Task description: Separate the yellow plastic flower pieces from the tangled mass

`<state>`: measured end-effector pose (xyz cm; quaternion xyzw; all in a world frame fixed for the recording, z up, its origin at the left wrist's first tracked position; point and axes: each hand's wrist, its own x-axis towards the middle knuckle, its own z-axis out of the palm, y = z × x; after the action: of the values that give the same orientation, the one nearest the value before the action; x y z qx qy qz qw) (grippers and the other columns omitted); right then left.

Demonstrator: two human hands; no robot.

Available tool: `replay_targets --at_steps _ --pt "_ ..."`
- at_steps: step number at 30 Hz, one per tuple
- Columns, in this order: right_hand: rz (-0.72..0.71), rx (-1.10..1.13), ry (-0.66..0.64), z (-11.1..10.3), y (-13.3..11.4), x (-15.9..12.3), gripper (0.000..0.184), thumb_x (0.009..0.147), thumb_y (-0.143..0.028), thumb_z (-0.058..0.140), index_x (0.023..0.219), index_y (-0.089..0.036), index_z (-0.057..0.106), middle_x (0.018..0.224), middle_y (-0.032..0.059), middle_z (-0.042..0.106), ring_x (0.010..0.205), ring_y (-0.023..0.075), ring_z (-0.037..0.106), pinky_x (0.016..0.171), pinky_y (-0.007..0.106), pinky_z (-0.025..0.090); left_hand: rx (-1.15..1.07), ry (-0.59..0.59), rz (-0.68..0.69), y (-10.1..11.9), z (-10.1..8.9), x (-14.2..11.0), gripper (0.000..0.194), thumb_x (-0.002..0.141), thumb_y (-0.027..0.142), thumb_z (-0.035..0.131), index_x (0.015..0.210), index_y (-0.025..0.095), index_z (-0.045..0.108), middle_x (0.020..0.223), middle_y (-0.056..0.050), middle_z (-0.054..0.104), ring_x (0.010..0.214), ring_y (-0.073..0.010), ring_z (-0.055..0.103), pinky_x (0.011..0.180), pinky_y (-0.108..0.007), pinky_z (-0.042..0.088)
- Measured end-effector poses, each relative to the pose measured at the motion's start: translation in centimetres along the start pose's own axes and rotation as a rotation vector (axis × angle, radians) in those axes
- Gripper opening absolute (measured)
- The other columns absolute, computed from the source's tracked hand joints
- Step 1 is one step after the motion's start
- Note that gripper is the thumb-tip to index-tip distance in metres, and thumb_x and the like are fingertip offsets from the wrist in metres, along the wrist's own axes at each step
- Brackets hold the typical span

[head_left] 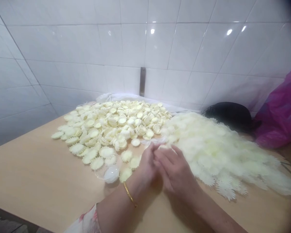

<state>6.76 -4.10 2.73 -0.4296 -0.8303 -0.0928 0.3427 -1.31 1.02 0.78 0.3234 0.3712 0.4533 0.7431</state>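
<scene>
My left hand, with a gold bangle at the wrist, and my right hand are pressed together above the table. Both are closed around a pale petal-edged piece, of which only a small rim shows beyond my fingers. Left of the hands, a heap of pale yellow fluted cups spreads over the table, several of them lying singly near my left wrist. A small clear dish with something whitish in it sits by that wrist. To the right lies a pile of flat, thin flower-shaped pieces.
The wooden table stands against a white tiled wall. White plastic sheeting lies behind the heap. At the back right are a black rounded object and a magenta plastic bag. A metal strip is fixed upright on the wall.
</scene>
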Motion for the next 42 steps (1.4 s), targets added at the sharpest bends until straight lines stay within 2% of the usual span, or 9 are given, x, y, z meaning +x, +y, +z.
replay_targets --at_steps 4,11,17,21,24,27,32,37,42 --pt "-0.054 -0.248 -0.11 1.2 2.5 -2.9 0.04 0.084 -0.011 0.034 0.121 -0.009 0.048 0.128 0.0139 0.049 0.123 0.0266 0.037 0.102 0.053 0.021 -0.301 -0.002 -0.274 0.2 0.7 0.3 0.019 0.079 0.025 0.046 0.069 0.012 0.054 0.068 -0.007 0.061 0.069 -0.0148 0.061 0.066 -0.025 0.05" --pt "0.069 -0.256 -0.122 1.1 2.7 -2.8 0.043 0.087 -0.017 0.031 0.127 -0.003 0.041 0.135 0.0179 0.038 0.128 0.0275 0.027 0.101 0.051 0.025 -0.362 0.064 -0.132 -0.6 0.6 0.7 0.004 0.072 0.012 0.055 0.074 0.012 0.058 0.074 -0.004 0.062 0.068 -0.0097 0.059 0.067 -0.018 0.049" --pt "-0.035 -0.001 0.093 0.2 3.6 -3.4 0.035 0.083 -0.008 0.037 0.115 -0.011 0.052 0.114 0.0141 0.059 0.115 0.0235 0.046 0.097 0.047 0.034 -0.335 -0.009 -0.106 -0.2 0.5 0.5 0.006 0.075 0.011 0.053 0.07 0.011 0.054 0.063 -0.002 0.056 0.057 -0.0078 0.054 0.057 -0.018 0.048" --pt "0.233 0.189 0.269 -0.5 4.8 -3.8 0.027 0.082 -0.014 0.045 0.106 -0.019 0.055 0.102 0.0092 0.06 0.099 0.0213 0.054 0.083 0.04 0.045 -0.265 -0.035 -0.106 -0.2 1.1 -0.2 0.002 0.076 0.012 0.054 0.076 0.011 0.056 0.067 -0.002 0.058 0.06 -0.0092 0.057 0.062 -0.021 0.05" --pt "0.294 0.224 0.17 -0.6 5.4 -3.6 0.034 0.083 -0.02 0.046 0.117 -0.021 0.049 0.11 0.0103 0.057 0.1 0.0223 0.053 0.08 0.038 0.046 -0.234 -0.091 -0.157 -0.3 1.4 -0.6 0.011 0.076 0.019 0.057 0.084 0.011 0.058 0.074 -0.005 0.062 0.061 -0.0102 0.059 0.059 -0.021 0.05" --pt "0.216 0.23 0.065 -0.6 5.5 -3.5 0.037 0.085 -0.018 0.043 0.121 -0.019 0.046 0.097 0.0088 0.061 0.086 0.0196 0.056 0.073 0.035 0.047 -0.207 -0.065 -0.202 -0.3 1.6 -0.8 0.011 0.077 0.022 0.055 0.081 0.012 0.058 0.068 -0.003 0.061 0.053 -0.0083 0.055 0.053 -0.02 0.047" --pt "0.121 0.123 0.206 -0.9 5.2 -3.5 0.027 0.083 -0.013 0.044 0.108 -0.015 0.053 0.08 0.0074 0.06 0.074 0.0184 0.052 0.066 0.032 0.045 -0.11 -0.177 -0.154 -0.4 1.5 -0.9 0.019 0.077 0.028 0.055 0.07 0.011 0.057 0.062 -0.004 0.06 0.056 -0.0114 0.057 0.058 -0.024 0.047" --pt "0.032 -0.019 0.222 -0.9 5.6 -3.7 0.02 0.082 -0.011 0.045 0.098 -0.013 0.056 0.065 0.0045 0.056 0.062 0.0168 0.047 0.062 0.031 0.042 0.005 -0.205 -0.169 -0.6 1.5 -0.9 0.032 0.078 0.04 0.051 0.067 0.011 0.056 0.061 -0.006 0.06 0.054 -0.0125 0.057 0.059 -0.026 0.046" --pt "0.12 -0.076 0.205 -0.5 5.7 -3.6 0.018 0.085 -0.017 0.042 0.087 -0.013 0.06 0.062 0.0046 0.057 0.06 0.0169 0.049 0.061 0.031 0.041 0.078 -0.227 -0.121 -0.8 1.7 -1.1 0.028 0.076 0.039 0.052 0.067 0.013 0.052 0.06 -0.005 0.059 0.052 -0.0139 0.056 0.056 -0.027 0.044"
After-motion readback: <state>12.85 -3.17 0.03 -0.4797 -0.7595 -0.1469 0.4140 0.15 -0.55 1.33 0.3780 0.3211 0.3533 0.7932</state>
